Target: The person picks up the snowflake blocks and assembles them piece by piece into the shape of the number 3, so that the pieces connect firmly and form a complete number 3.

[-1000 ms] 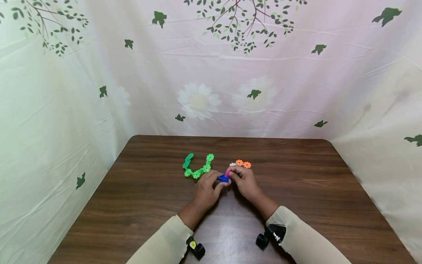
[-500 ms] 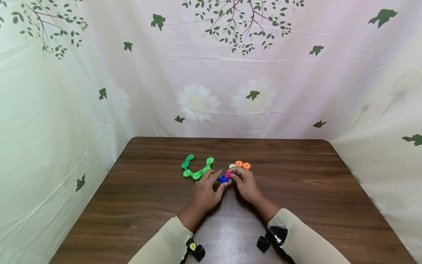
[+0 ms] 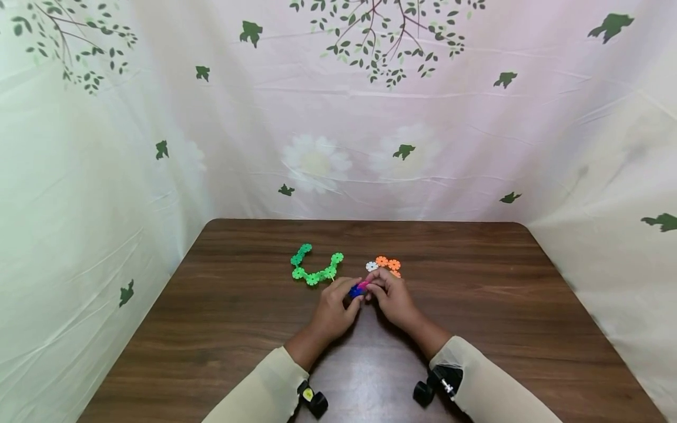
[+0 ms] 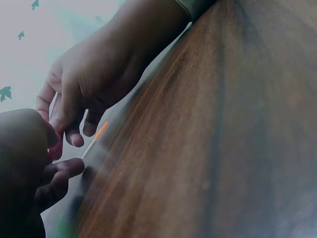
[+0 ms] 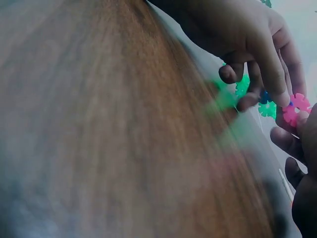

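Near the middle of the table, my left hand (image 3: 332,310) pinches dark blue flower-shaped interlocking discs (image 3: 356,291) between thumb and fingers. My right hand (image 3: 398,301) meets it from the other side and pinches a pink flower disc (image 3: 363,285) right up against the blue ones. In the right wrist view the notched rim and centre hole of the pink disc (image 5: 296,110) show between both hands' fingertips. The left wrist view has only a slice of the pink disc (image 4: 58,148); fingers cover the rest. Fingers also hide part of the blue discs.
Just beyond my left hand lies a U-shaped chain of green flower discs (image 3: 313,279). A white disc (image 3: 372,267) and several orange discs (image 3: 394,265), joined in a curve, lie behind my right hand. Printed curtains (image 3: 338,117) surround the brown wooden table (image 3: 238,305).
My left fingers have drawn in closer over the blue discs. The pink disc has tilted and sits lower against them. More of the orange discs shows past my right hand.
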A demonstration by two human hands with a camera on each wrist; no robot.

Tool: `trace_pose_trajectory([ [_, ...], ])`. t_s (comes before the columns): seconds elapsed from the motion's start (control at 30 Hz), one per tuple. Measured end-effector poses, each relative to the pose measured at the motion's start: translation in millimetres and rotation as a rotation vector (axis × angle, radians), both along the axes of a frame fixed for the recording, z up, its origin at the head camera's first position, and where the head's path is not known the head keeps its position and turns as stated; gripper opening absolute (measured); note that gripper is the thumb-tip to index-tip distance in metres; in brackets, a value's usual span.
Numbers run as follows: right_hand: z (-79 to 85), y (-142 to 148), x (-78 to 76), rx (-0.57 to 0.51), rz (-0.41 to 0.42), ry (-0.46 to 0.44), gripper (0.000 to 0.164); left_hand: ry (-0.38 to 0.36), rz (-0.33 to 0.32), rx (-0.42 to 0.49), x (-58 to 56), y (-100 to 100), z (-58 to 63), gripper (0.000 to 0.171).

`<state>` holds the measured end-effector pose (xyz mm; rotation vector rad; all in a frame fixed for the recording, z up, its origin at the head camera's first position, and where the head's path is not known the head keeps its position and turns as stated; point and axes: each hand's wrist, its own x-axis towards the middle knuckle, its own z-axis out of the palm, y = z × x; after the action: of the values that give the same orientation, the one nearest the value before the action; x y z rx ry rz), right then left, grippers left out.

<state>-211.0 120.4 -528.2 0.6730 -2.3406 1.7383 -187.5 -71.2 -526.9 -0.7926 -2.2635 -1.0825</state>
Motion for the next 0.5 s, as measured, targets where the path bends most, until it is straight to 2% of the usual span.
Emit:
trace_pose_trajectory([
  [0.17,-1.6,2,-2.3,0.144,-0.084,0.103,0.014,-0.032,-0.005,0.026,0.0,0,-1.2,0.033],
  [0.4,-5.4,12,-15.2,0.152,-0.228,0.273,0.022,-0.079,0.002,0.018,-0.1,-1,-1.7,0.033],
  [0.5,-4.1,19,-19.9,0.182,-0.293,0.265,0.025,-0.09,0.003,0.023,-0.3,-1,-1.5,0.031],
])
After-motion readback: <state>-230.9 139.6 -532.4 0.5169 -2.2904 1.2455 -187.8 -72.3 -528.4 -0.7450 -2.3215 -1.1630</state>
